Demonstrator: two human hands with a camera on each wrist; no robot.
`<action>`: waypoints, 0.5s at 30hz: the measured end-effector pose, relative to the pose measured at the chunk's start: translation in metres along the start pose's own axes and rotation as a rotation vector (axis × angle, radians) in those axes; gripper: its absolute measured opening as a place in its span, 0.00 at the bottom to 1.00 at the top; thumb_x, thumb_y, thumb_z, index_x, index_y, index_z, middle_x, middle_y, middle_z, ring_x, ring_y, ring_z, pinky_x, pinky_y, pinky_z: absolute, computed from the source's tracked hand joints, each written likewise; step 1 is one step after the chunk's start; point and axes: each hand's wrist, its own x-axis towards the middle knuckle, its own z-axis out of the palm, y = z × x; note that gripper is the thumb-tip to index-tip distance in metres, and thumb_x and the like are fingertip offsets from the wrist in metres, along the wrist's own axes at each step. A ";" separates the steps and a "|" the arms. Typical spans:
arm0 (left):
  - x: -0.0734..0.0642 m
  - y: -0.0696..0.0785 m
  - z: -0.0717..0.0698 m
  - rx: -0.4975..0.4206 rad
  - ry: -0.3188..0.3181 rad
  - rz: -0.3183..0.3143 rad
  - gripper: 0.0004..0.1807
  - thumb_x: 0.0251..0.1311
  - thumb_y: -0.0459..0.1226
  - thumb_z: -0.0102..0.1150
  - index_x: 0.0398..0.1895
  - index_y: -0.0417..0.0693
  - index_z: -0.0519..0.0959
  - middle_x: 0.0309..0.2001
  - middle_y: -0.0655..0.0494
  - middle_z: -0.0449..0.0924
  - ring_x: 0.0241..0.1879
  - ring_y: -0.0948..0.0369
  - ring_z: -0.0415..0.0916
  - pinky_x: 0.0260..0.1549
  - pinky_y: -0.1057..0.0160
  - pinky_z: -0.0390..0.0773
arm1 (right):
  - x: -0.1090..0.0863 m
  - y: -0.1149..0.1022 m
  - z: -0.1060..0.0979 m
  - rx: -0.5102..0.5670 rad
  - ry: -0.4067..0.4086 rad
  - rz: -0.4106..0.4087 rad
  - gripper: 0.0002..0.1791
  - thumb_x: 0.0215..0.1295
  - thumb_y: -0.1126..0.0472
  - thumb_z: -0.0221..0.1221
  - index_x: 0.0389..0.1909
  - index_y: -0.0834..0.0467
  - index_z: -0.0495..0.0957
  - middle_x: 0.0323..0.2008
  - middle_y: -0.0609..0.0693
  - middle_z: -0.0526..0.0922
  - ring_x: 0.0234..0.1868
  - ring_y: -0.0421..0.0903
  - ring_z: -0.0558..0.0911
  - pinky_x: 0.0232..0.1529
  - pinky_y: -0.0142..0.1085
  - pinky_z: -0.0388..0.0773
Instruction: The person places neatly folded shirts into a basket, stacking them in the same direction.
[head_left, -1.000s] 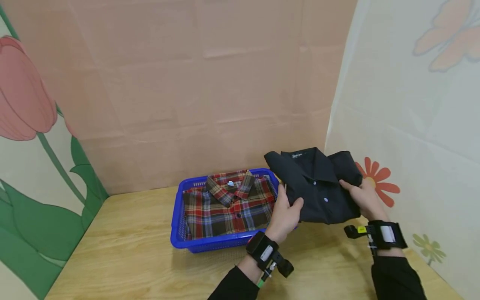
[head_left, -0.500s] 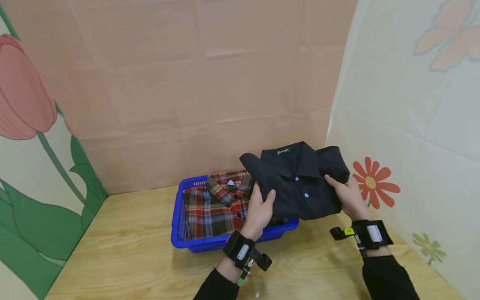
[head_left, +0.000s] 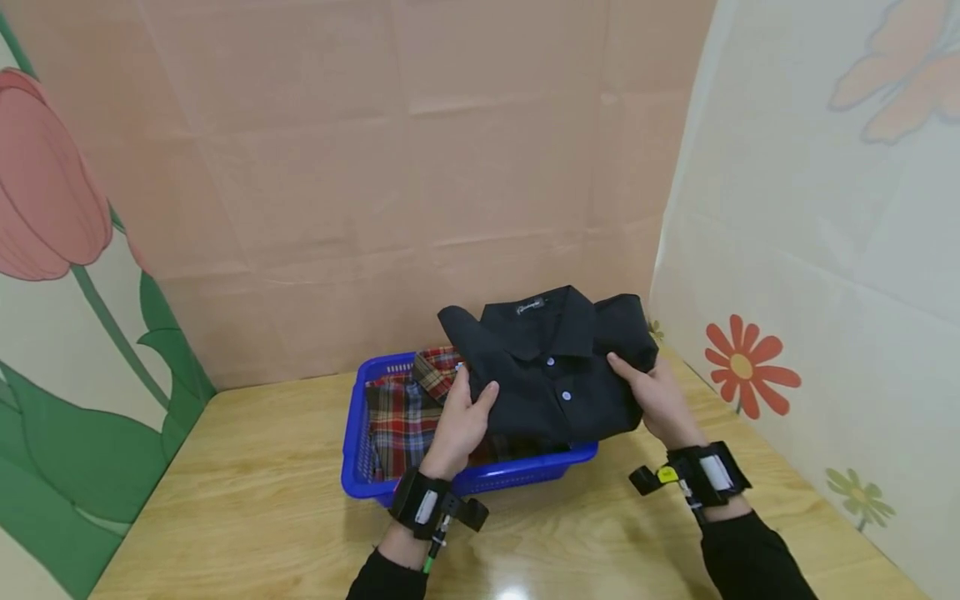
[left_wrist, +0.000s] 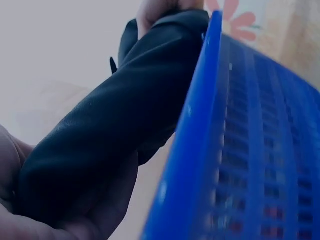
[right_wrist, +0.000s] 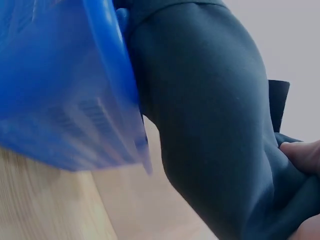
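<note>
A folded black shirt (head_left: pixel 555 375) with a collar and pale buttons is held tilted above the right part of the blue basket (head_left: pixel 517 479). My left hand (head_left: pixel 459 425) grips its left edge, thumb on top and fingers beneath. On the opposite edge, my right hand (head_left: pixel 660 400) holds the cloth the same way. Inside the basket lies a folded plaid shirt (head_left: pixel 401 421), its right half covered from view by the black one. In the left wrist view the black shirt (left_wrist: pixel 110 115) is bunched in the hand, beside the basket wall (left_wrist: pixel 250 140).
The basket stands on a wooden table (head_left: pixel 262 467). Behind rises a pinkish-brown backdrop (head_left: pixel 390 183). A pale sheet with printed flowers (head_left: pixel 810 267) borders the right side, and a printed tulip panel (head_left: pixel 75 333) the left.
Both hands have carried the black shirt leftward, from the basket's right side to above it. More of the plaid shirt is now covered from view. The basket has stayed in place.
</note>
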 end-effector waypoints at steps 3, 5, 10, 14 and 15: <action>-0.003 -0.003 -0.014 -0.011 -0.009 -0.009 0.32 0.71 0.43 0.44 0.74 0.56 0.45 0.72 0.52 0.54 0.64 0.57 0.60 0.61 0.47 0.65 | -0.003 -0.002 0.012 -0.025 -0.023 0.004 0.31 0.63 0.45 0.58 0.58 0.61 0.61 0.50 0.53 0.70 0.45 0.46 0.75 0.39 0.30 0.77; -0.005 -0.003 -0.022 -0.021 -0.016 -0.017 0.31 0.71 0.42 0.44 0.73 0.56 0.46 0.70 0.51 0.57 0.61 0.56 0.65 0.58 0.47 0.69 | -0.004 -0.004 0.019 -0.035 -0.043 0.002 0.33 0.63 0.45 0.58 0.59 0.62 0.61 0.52 0.55 0.69 0.47 0.47 0.74 0.41 0.31 0.76; -0.011 -0.001 -0.041 0.050 -0.006 -0.033 0.35 0.71 0.44 0.45 0.75 0.55 0.43 0.72 0.50 0.54 0.63 0.56 0.62 0.59 0.46 0.68 | -0.006 -0.005 0.034 -0.032 -0.116 -0.002 0.37 0.64 0.45 0.57 0.64 0.63 0.56 0.59 0.58 0.65 0.54 0.52 0.70 0.50 0.39 0.72; -0.013 -0.001 -0.054 0.111 0.015 -0.047 0.35 0.70 0.45 0.46 0.75 0.57 0.43 0.71 0.52 0.55 0.63 0.56 0.62 0.59 0.46 0.68 | -0.008 -0.001 0.043 -0.036 -0.177 0.005 0.38 0.64 0.45 0.57 0.66 0.63 0.55 0.61 0.60 0.63 0.57 0.55 0.67 0.57 0.50 0.65; -0.013 -0.001 -0.057 0.127 0.021 -0.047 0.35 0.70 0.45 0.47 0.75 0.57 0.44 0.71 0.52 0.56 0.63 0.57 0.62 0.60 0.45 0.67 | -0.009 -0.001 0.045 -0.044 -0.185 0.004 0.38 0.64 0.44 0.57 0.66 0.62 0.55 0.61 0.61 0.64 0.57 0.56 0.67 0.58 0.51 0.64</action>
